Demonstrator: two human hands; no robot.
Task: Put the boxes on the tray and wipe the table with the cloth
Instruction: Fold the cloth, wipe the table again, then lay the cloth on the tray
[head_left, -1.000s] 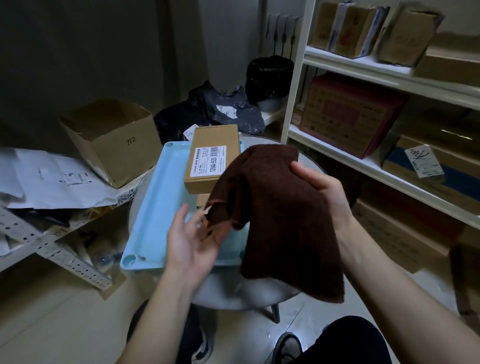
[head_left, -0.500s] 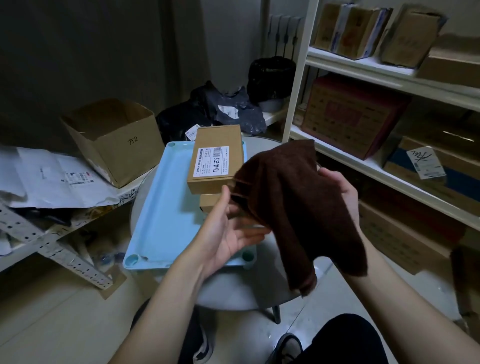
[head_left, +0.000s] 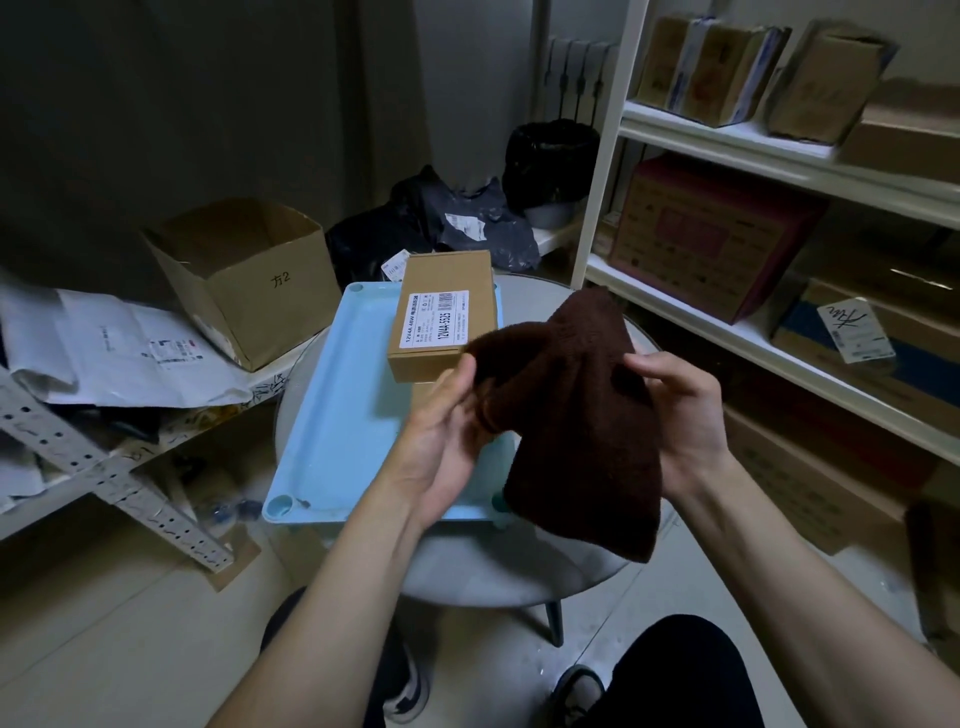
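At nine o'clock an open cardboard carton (head_left: 244, 275) sits on a cluttered shelf. The light blue tray (head_left: 337, 415) lies on the round table (head_left: 498, 566), carrying a labelled box (head_left: 441, 317) toward twelve o'clock, apparently stacked on another. The left hand (head_left: 441, 436) pinches the brown cloth (head_left: 576, 415) between thumb and curled fingers; the right hand (head_left: 680, 415) grips its three o'clock edge, above the table.

— Legible markings?
— White label (head_left: 434, 318) on the kraft box (head_left: 440, 317) in the blue tray (head_left: 343, 395): "12V4A 48W" and "12V4A-5525", plus a barcode.
— Others?
— Open carton (head_left: 244, 280) at left: handwritten "方2". Remaining labels are illegible.
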